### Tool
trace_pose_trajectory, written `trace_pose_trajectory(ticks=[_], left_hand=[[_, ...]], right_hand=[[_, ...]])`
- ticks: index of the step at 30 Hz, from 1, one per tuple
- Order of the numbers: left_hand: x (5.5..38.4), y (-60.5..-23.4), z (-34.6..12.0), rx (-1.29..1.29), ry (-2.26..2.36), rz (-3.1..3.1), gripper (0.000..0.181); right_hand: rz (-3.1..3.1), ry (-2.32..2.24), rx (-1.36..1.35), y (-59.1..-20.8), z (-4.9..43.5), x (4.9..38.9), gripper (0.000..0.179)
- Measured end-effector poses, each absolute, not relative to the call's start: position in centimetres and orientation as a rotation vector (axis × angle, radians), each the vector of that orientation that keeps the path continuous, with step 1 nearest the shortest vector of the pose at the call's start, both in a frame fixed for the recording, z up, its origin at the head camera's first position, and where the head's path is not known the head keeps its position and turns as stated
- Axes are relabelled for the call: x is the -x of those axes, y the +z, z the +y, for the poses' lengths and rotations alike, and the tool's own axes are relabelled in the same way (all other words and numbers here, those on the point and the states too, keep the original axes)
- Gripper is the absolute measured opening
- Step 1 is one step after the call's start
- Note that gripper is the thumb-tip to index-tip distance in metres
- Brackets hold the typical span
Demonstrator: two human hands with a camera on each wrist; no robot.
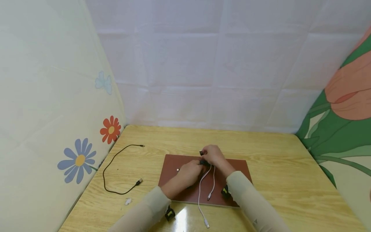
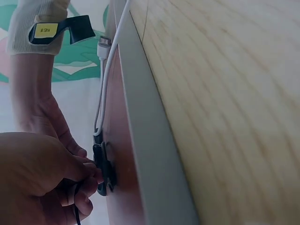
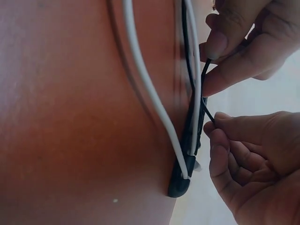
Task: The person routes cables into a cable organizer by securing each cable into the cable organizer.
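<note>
My left hand [image 1: 188,175] and right hand [image 1: 214,154] meet over the far part of a reddish-brown board [image 1: 232,180]. Between them, a thin black cable [image 3: 209,111] is pinched by the fingertips of both hands, beside a long black cable holder [image 3: 180,183]. In the right wrist view, my left hand [image 3: 253,42] is above and my right hand [image 3: 255,164] below. Two white cable lengths [image 1: 200,190] run from the holder toward me, ending in plugs. The left wrist view shows the holder [image 2: 99,164] edge-on, partly behind fingers.
A black USB cable [image 1: 105,174] lies curved on the wooden table [image 1: 290,167] at left. Near it is a small whitish scrap [image 1: 128,201]. One white plug [image 1: 206,223] hangs past the board's near edge. Printed cloth walls stand around the table.
</note>
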State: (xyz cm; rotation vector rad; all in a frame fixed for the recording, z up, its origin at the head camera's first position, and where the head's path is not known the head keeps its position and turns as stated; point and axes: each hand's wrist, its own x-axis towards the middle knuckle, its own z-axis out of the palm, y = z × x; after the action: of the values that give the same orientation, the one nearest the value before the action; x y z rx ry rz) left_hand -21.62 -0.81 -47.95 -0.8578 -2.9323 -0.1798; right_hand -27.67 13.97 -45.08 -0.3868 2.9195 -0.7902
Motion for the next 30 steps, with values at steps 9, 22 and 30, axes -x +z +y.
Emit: trace_pose_trajectory(ticks=[9,22,30], left_hand=[[21.5,-48.1,-0.7,0.887,-0.13,-2.868,0.012],[20.9,-48.5,-0.3,0.901,0.088,-2.868,0.009],[20.5,-48.3,-0.6,0.845,-0.012,-2.926,0.015]], right_hand=[[2.936,-0.697,0.419,-45.3,13.7,27.8,0.018],[2.982,-0.632,0.478,-46.0,13.3,27.8,0.003],[2.968,-0.626,0.385,-45.9,12.8,27.7,0.009]])
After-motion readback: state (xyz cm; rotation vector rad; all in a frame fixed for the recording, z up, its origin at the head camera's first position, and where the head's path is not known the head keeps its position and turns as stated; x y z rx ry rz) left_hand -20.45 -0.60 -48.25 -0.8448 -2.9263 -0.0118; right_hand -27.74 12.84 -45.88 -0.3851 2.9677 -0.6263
